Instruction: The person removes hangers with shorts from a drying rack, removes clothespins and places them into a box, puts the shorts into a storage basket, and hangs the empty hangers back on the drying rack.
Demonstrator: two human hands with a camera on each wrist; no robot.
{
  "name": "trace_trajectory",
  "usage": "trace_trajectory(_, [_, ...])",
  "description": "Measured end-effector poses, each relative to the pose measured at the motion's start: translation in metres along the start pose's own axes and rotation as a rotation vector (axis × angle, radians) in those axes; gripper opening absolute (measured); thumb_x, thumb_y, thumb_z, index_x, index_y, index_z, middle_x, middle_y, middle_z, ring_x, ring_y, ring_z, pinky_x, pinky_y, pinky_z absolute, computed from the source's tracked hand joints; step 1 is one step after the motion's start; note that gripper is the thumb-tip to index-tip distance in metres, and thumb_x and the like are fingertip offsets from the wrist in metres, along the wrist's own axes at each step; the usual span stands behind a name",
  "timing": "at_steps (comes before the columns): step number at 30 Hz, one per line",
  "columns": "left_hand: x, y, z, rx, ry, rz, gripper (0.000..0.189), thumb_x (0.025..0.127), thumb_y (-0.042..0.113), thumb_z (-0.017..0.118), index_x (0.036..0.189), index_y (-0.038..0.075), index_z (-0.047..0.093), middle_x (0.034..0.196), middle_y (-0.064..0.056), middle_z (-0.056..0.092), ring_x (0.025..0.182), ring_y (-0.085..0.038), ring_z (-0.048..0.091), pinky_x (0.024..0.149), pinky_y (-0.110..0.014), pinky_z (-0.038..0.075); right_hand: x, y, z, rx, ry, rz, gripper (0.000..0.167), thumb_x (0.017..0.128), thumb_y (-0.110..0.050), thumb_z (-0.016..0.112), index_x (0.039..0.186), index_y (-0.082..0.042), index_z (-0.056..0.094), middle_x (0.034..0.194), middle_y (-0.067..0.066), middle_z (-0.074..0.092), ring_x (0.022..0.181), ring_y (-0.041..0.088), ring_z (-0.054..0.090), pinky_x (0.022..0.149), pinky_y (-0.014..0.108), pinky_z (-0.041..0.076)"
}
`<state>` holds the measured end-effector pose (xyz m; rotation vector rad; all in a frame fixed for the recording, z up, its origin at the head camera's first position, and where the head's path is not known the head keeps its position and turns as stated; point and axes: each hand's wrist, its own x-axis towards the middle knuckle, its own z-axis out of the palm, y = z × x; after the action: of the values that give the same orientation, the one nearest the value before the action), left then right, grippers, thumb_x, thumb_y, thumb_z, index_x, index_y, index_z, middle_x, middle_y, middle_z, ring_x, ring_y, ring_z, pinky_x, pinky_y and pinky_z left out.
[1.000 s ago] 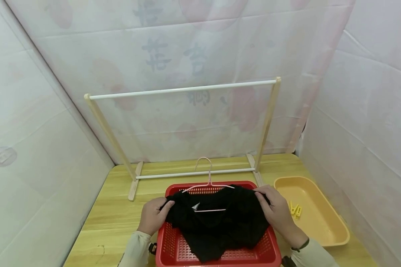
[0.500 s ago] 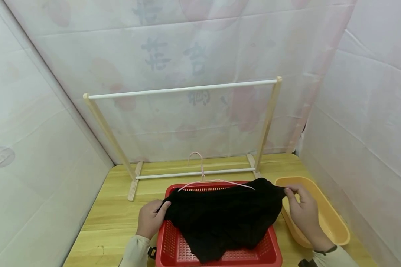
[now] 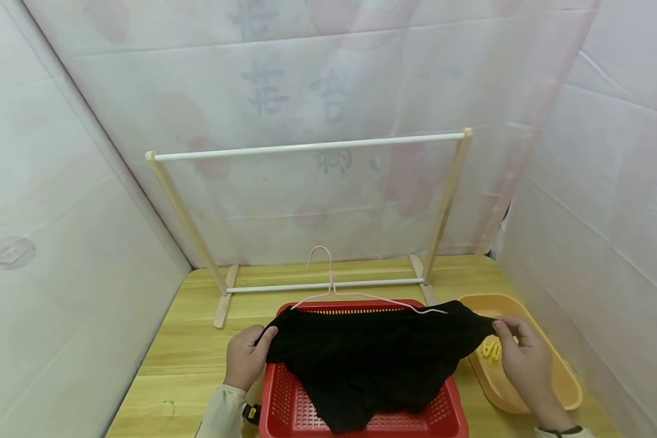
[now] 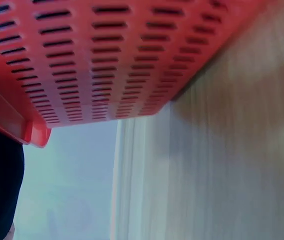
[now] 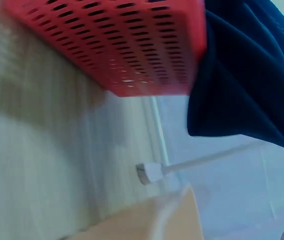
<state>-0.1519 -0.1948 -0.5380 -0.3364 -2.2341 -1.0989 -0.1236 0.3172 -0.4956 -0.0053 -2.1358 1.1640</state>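
A black garment (image 3: 361, 359), its kind hard to tell but like a small shirt, is stretched sideways above the red basket (image 3: 276, 389). My left hand (image 3: 246, 356) pinches its left end between thumb and fingers. Out to the right, my right hand (image 3: 528, 359) pinches the other end and pulls it taut. A pink hanger (image 3: 331, 286) stands up behind the cloth with its hook free; its right arm tip lies over the fabric, while the lower part is hidden. In the right wrist view the garment (image 5: 246, 75) drapes past the basket's rim.
Behind the basket stands a drying rack with a white top bar (image 3: 306, 147) and wooden posts. A yellow tray (image 3: 566, 383) holding yellow clothespins (image 3: 491, 351) sits right of the basket, partly behind my right hand. Fabric walls enclose the wooden table (image 3: 159, 365).
My right hand has moved right, stretching the garment wider over the tray's edge. The hanger has shifted left, and its right arm now shows over the cloth. The left hand stays nearly in place.
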Motion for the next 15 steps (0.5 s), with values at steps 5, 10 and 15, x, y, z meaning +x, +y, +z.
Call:
trace_trajectory(5, [0.000, 0.000, 0.000, -0.006, 0.009, -0.026, 0.049, 0.091, 0.012, 0.078, 0.060, 0.027, 0.044, 0.061, 0.017, 0.046, 0.054, -0.001, 0.042, 0.056, -0.023, 0.038, 0.002, 0.000, -0.008, 0.024, 0.037, 0.074, 0.004, 0.097, 0.006, 0.065, 0.099, 0.009, 0.068, 0.082, -0.005, 0.071, 0.080, -0.009, 0.060, 0.082, 0.006, 0.040])
trace_trajectory(10, [-0.003, -0.002, -0.001, -0.018, 0.014, -0.019, 0.051, 0.091, 0.011, 0.078, 0.059, 0.026, 0.042, 0.060, 0.017, 0.042, 0.053, -0.001, 0.039, 0.055, -0.021, 0.036, 0.000, 0.006, -0.011, 0.054, 0.016, 0.043, 0.004, 0.095, 0.012, 0.065, 0.098, 0.012, 0.067, 0.083, -0.015, 0.070, 0.081, -0.007, 0.061, 0.082, 0.006, 0.043])
trace_trajectory(15, [-0.004, -0.006, -0.005, -0.069, 0.008, 0.030, 0.051, 0.088, 0.004, 0.078, 0.060, 0.026, 0.042, 0.060, 0.016, 0.043, 0.053, 0.000, 0.039, 0.054, -0.021, 0.036, -0.004, 0.014, -0.010, 0.012, -0.005, 0.059, 0.005, 0.095, 0.009, 0.067, 0.099, 0.008, 0.069, 0.085, -0.018, 0.068, 0.081, -0.007, 0.060, 0.078, 0.006, 0.043])
